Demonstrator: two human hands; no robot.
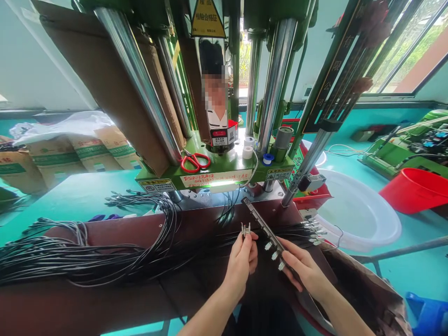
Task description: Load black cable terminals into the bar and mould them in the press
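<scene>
My left hand (243,255) is closed in a pinch, with small shiny metal pieces (246,229) sticking up from between the fingertips. Their exact kind is too small to make out. Gripped in my right hand (304,267) is a long dark metal bar (262,221), held at its lower end and slanting up to the left. Several small silvery parts (275,255) jut from the bar's left edge near my right fingers. The two hands are apart, above the brown work surface (196,275). Black cables (206,249) run across behind them.
A green press (217,172) with steel columns stands ahead, with red-handled scissors (195,163) and a blue-rimmed spool (268,159) on its ledge. Cable ends with metal tips (313,231) lie at right. Beyond are a white tub (353,205) and a red bucket (413,191).
</scene>
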